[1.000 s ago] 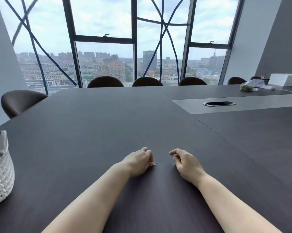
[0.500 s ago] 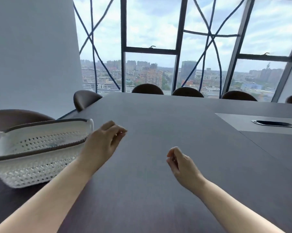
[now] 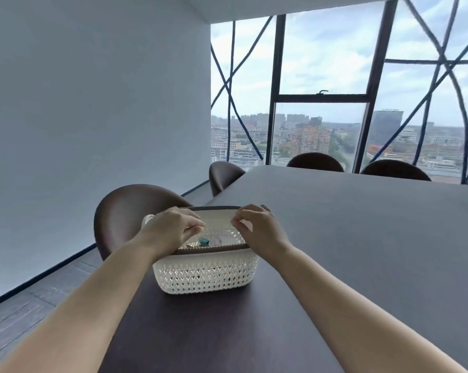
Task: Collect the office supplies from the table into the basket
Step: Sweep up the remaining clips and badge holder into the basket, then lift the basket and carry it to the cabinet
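A white perforated basket [image 3: 205, 273] with a dark rim stands near the left edge of the dark table [image 3: 348, 238]. Inside it I glimpse a small teal item [image 3: 203, 241] and some pale things I cannot make out. My left hand [image 3: 170, 230] hovers over the basket's left half with its fingers curled together and nothing visible in them. Over the right half, my right hand [image 3: 257, 230] has thumb and fingertips pinched, also with nothing visible in them. Both hands partly hide the basket's opening.
A brown chair [image 3: 125, 211] stands just behind the basket at the table's left edge. Further brown chairs [image 3: 315, 161] line the far end before the windows. A grey wall runs along the left.
The view has swung left, bringing the basket to the centre. Both hands have moved from the tabletop to above the basket's opening.
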`<state>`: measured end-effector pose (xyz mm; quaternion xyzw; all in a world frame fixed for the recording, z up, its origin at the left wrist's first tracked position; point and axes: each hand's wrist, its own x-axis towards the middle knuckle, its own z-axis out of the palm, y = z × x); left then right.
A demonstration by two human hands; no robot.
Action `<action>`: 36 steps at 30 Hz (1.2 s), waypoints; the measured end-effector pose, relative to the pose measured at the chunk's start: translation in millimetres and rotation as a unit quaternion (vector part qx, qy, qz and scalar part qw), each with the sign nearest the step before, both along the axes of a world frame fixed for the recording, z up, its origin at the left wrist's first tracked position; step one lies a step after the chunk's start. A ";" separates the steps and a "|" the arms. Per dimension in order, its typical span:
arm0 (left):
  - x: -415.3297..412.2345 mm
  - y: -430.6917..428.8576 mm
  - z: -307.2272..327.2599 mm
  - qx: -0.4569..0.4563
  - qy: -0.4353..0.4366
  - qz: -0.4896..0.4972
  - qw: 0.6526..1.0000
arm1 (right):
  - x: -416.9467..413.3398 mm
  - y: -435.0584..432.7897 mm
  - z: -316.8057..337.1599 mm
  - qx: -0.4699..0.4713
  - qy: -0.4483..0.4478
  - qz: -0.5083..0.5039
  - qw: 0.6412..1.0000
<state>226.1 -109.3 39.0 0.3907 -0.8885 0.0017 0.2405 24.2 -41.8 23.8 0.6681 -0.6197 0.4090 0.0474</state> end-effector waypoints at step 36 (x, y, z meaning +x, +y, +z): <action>19.2 -50.7 -5.3 0.213 0.036 0.391 0.895 | -45.2 -45.2 -1.1 0.273 -0.243 0.001 0.931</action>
